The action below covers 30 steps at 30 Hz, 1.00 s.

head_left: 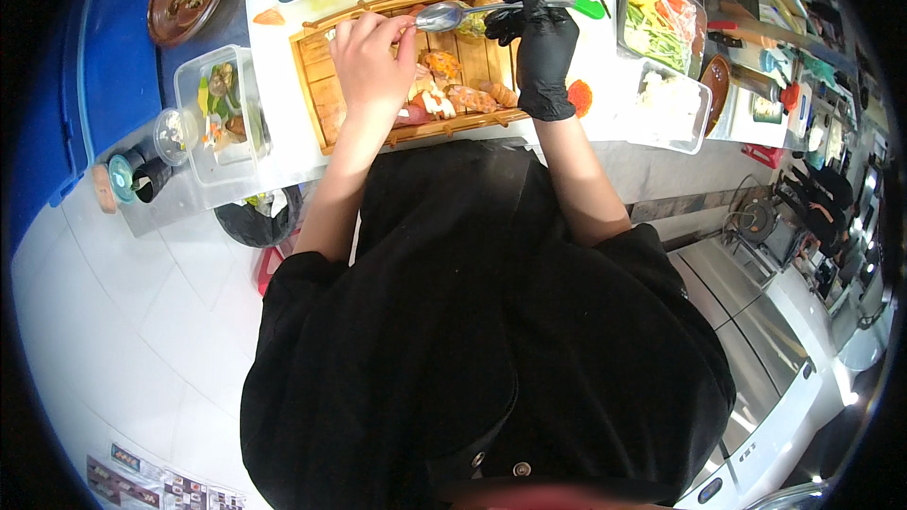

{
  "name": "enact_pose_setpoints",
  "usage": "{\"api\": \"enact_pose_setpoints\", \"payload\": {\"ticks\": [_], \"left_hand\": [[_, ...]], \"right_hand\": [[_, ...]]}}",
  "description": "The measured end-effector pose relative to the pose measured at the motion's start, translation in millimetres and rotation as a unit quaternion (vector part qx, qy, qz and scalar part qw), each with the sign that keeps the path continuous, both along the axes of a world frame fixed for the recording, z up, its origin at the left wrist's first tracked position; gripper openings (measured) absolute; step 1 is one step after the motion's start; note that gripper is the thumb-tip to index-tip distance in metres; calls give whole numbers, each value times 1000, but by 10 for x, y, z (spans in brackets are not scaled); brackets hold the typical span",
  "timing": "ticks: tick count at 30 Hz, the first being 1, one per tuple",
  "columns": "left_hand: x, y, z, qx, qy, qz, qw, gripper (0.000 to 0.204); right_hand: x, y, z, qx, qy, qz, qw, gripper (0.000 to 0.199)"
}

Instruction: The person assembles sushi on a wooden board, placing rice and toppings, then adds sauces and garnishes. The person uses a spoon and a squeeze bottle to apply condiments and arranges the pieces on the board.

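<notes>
In the head view, the only 1 of this moment, the metal spoon (439,16) lies between the 2 hands, above the far half of the bamboo tray (310,90). Its long axis runs nearly crosswise to the person, the bowl pointing left and the handle passing right through the black-gloved right hand (546,47). That hand's fingers are closed around the handle. The bare left hand (368,57) reaches over the tray from the near side; its thumb and index fingertip come together right at the bowl's tip, so the bowl lies just to their right. Whether they touch the metal or pinch a morsel, I cannot tell. The left hand is thus nearer the bowl, the right nearer the handle end. The next move seems to hinge on that small gap at the tip, with the sushi pieces (472,97) lying nearer the person.
</notes>
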<state>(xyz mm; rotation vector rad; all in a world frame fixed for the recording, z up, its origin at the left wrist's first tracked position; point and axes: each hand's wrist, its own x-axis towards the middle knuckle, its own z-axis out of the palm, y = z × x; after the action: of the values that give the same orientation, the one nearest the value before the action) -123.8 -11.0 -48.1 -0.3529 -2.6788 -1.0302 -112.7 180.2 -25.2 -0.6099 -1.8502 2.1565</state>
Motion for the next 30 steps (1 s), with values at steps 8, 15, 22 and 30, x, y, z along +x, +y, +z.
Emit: {"api": "enact_pose_setpoints", "payload": {"ticks": [8, 15, 22, 30], "left_hand": [[549, -1478, 821, 101, -17, 170, 980, 24], [998, -3076, 592, -101, -138, 369, 913, 35], [1115, -1857, 167, 36, -104, 199, 974, 29], [861, 410, 586, 150, -193, -249, 937, 27]], "right_hand": [[16, -409, 549, -77, 100, 134, 983, 20], [91, -2351, 488, 242, 200, 486, 815, 14], [523, -157, 290, 259, 232, 251, 904, 23], [1766, 1423, 275, 321, -18, -91, 943, 23]]}}
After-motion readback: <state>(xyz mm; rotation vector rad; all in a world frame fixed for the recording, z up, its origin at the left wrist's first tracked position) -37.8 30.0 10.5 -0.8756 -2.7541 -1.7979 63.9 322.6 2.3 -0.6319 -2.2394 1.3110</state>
